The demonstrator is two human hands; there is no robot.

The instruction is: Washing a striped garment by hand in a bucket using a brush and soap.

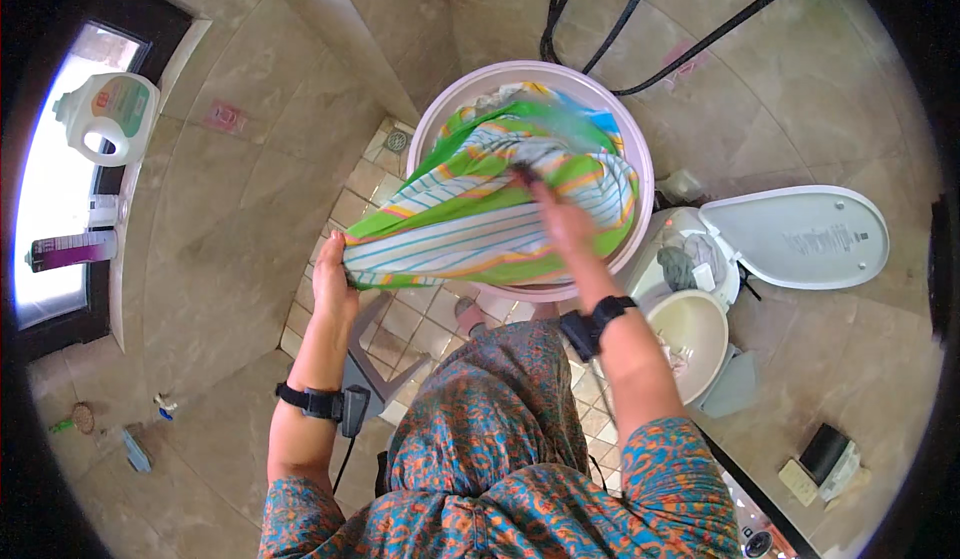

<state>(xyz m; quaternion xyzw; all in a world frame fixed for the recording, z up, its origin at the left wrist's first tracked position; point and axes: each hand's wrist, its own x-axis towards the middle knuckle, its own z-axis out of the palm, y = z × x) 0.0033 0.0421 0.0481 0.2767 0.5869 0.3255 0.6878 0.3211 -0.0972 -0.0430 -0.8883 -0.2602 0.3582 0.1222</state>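
Note:
My left hand (332, 275) grips the edge of a green and white striped cloth (457, 240), pulled out to the left over the rim of a large pale pink plastic tub (643, 221). Over the cloth, my right hand (559, 210) is blurred by motion, with a small dark object (523, 174) at its fingertips, perhaps a brush; its grip is unclear. The rest of the striped cloth lies bunched in the tub, with blue, yellow and whitish fabric near the far side.
At the right are an open-lidded toilet (795, 236) with grey cloths on it and a cream basin (720, 334). A grey plastic stool (371, 368) stands lower left. Dark hoses (622, 26) hang behind the tub. A detergent jug (124, 116) sits on the window ledge.

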